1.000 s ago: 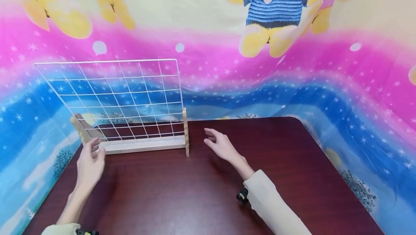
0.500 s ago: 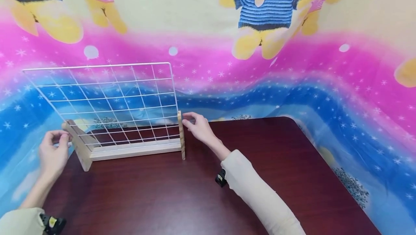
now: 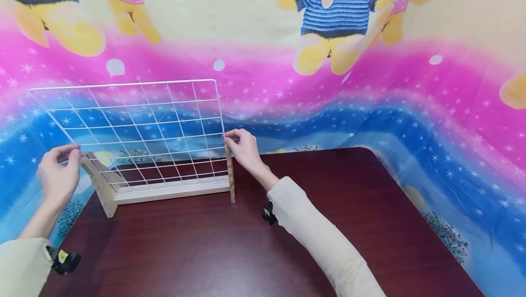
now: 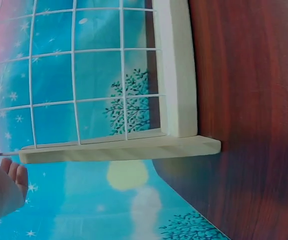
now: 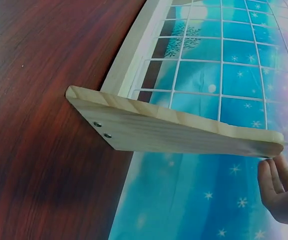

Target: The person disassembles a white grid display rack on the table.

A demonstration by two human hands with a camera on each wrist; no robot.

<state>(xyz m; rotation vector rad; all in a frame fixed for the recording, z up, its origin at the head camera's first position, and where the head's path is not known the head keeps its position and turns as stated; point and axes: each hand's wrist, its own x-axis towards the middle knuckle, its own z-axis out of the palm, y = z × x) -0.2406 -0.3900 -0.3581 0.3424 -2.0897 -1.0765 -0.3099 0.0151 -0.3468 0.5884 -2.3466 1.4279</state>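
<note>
A white wire grid panel (image 3: 123,85) stands upright in a pale wooden stand, whose low crossbar (image 3: 172,190) joins a left side board (image 3: 101,188) and a right side board (image 3: 230,174). My left hand (image 3: 59,174) pinches the grid's left edge wire just above the left board's top. On the opposite side, my right hand (image 3: 244,148) pinches the right edge wire at the top of the right board. Two metal screw heads (image 5: 103,130) show low on the right board's outer face in the right wrist view. The left wrist view cuts off part of the left hand (image 4: 4,187).
The stand rests on a dark red-brown table (image 3: 197,247), towards its back left. A printed cloth (image 3: 263,59) with bears and snowflakes hangs around the back and sides. Black wrist cameras sit on the left sleeve (image 3: 24,265) and the right sleeve (image 3: 320,237).
Both hands went from apart from the stand to the tops of its side boards, then up onto the grid's edge wires. The view has shifted slightly; the stand looks still over the last half second.
</note>
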